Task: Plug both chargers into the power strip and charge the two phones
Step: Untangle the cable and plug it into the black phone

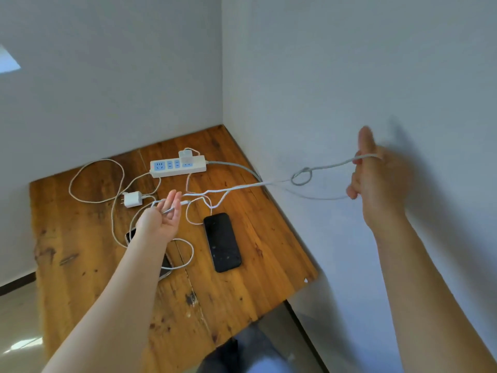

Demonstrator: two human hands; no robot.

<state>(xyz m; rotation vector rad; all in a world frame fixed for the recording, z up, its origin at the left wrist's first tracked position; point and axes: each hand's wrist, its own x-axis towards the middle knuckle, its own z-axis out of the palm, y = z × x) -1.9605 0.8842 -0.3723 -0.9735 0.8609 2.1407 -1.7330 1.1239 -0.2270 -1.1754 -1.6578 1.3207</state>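
Currently: white charging cable (242, 186), limp, light, knotted mid-span, stretched above worktop (80, 238). Right hand (376, 179) grip closed on one end; left hand (166, 214) grip closed near plug tip. Best held behind connector.

Person, head view: two bare forearms, no sleeves, each ending in a bare left hand (164, 216) and right hand (376, 179); no rings, watch or gloves visible; dark trousers below.
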